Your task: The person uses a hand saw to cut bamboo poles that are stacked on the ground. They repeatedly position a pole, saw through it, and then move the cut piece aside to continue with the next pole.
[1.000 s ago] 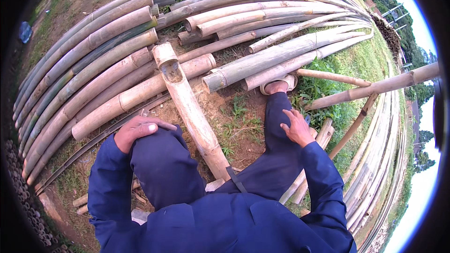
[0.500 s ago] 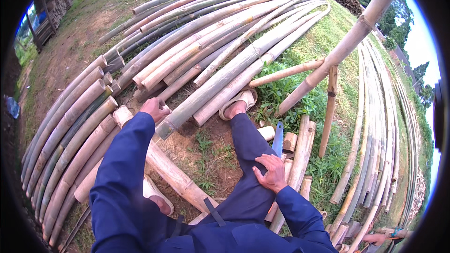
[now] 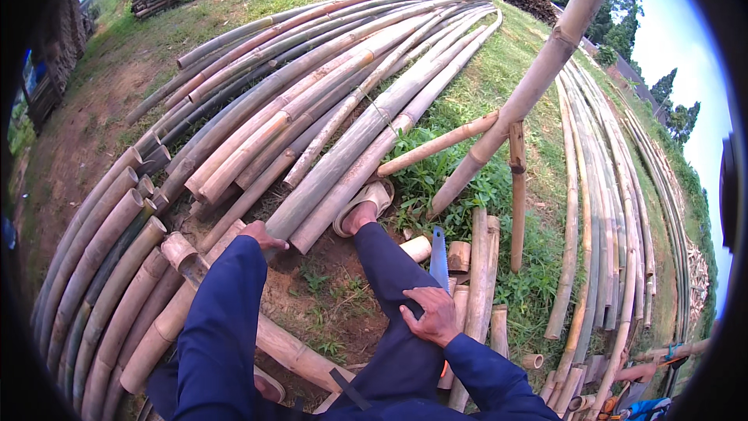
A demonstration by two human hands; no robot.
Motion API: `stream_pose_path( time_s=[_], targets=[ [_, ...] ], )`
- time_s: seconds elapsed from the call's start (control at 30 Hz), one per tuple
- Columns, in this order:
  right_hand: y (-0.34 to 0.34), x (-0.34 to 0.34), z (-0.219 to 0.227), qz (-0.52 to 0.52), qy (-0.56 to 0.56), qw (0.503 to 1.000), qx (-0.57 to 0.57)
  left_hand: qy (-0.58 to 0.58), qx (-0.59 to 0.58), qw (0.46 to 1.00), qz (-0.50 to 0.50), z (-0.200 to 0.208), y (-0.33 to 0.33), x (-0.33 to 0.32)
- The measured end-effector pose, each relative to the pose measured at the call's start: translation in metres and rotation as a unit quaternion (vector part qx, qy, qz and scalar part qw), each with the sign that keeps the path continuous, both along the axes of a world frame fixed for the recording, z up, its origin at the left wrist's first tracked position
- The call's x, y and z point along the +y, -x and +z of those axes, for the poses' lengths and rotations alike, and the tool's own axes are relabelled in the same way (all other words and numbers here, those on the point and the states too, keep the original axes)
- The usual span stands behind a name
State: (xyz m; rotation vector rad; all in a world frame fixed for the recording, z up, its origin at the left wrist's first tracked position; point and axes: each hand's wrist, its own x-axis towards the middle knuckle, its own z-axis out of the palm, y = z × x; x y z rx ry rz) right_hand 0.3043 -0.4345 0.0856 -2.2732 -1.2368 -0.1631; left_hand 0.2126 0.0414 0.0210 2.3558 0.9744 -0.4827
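Observation:
My left hand (image 3: 263,236) is at the near end of a thick greyish bamboo pole (image 3: 335,158), covering part of that end. One finger stretches to the right; the others are mostly hidden, and I cannot tell whether they touch the pole. Just left of it is a bamboo pole with a notched end (image 3: 181,251). My right hand (image 3: 431,313) lies on my right thigh, fingers apart, with nothing in it. Beyond that hand, a handsaw's blue blade (image 3: 439,259) stands up among short cut bamboo pieces (image 3: 460,257).
Long bamboo poles (image 3: 273,121) fan out ahead, with more stacked at my left (image 3: 101,327) and right (image 3: 608,210). A slanting bamboo post (image 3: 530,93) with a cross brace (image 3: 440,143) rises at right. A thick bamboo length (image 3: 300,355) lies between my feet. Another person's arm (image 3: 635,373) shows at lower right.
My left hand has moved right and nearer, onto the end of the greyish pole. My right hand stays on my thigh. The view has turned slightly right.

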Motion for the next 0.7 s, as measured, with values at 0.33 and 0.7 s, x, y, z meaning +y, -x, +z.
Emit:
stream_pose_path(
  time_s=[0.33,0.7],
  targets=[
    [0.007,0.009,0.011,0.014,0.029,0.999,-0.017,-0.01,-0.081,0.997,0.002,0.066,0.023,-0.033],
    [0.025,0.018,0.014,0.05,0.081,0.995,-0.039,-0.011,-0.091,0.996,0.011,0.136,0.291,0.026]
  ],
)
